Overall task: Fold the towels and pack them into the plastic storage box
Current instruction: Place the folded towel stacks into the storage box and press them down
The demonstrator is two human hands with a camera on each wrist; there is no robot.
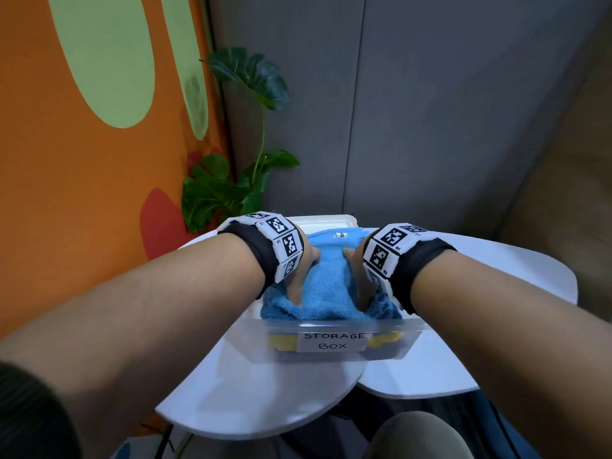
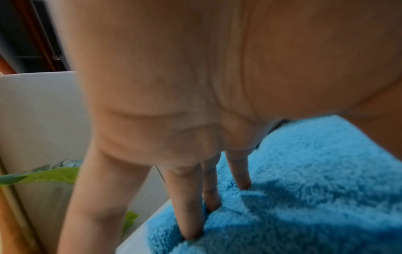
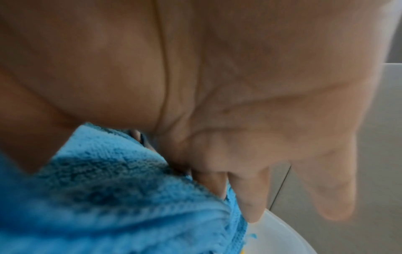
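Note:
A clear plastic box (image 1: 251, 346) labelled "STORAGE BOX" stands on a white table. A yellow towel (image 1: 280, 341) shows through its front wall at the bottom. On top lies a folded blue towel (image 1: 326, 283), bulging above the rim. My left hand (image 1: 303, 271) presses the towel's left side; its straight fingers (image 2: 191, 206) dig into the blue towel (image 2: 315, 189) near the box edge. My right hand (image 1: 359, 273) pushes down on the right side, where its straight fingers (image 3: 250, 197) slide beside the blue towel (image 3: 119, 197) and the thumb lies over it.
The box sits on a round white table (image 1: 251, 399), and a second white table (image 1: 496, 293) adjoins it on the right. A white lid-like piece (image 1: 331, 221) lies behind the box. A leafy plant (image 1: 231, 187) stands at the back left by an orange wall.

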